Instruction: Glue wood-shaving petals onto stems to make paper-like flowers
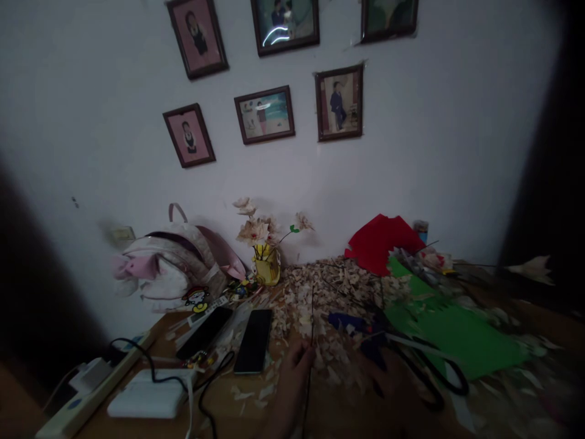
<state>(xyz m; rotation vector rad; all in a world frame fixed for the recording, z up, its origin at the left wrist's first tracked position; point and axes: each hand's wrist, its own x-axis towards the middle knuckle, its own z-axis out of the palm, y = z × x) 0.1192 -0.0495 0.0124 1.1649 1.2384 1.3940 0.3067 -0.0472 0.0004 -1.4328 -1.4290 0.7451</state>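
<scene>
My left hand [295, 369] is closed, thumb and finger pinching a thin dark stem [312, 305] that stands nearly upright. Lower right, my dim, blurred right hand [395, 390] is wrapped round the handle of a blue glue gun [350, 322]. Its front end points left, towards the stem, without touching it. A pale stick [418, 344] runs back from the gun to the right. Beneath and beyond both hands lies a heap of pale, petal-like scraps [338, 283].
On the left are two phones [253, 341], a white box [148, 393] with cables, a power strip [91, 396] and a pale backpack [169, 262]. A yellow vase [267, 268] holds pale flowers. Green sheet [452, 332], red sheet [381, 244] and black loops [450, 381] lie right.
</scene>
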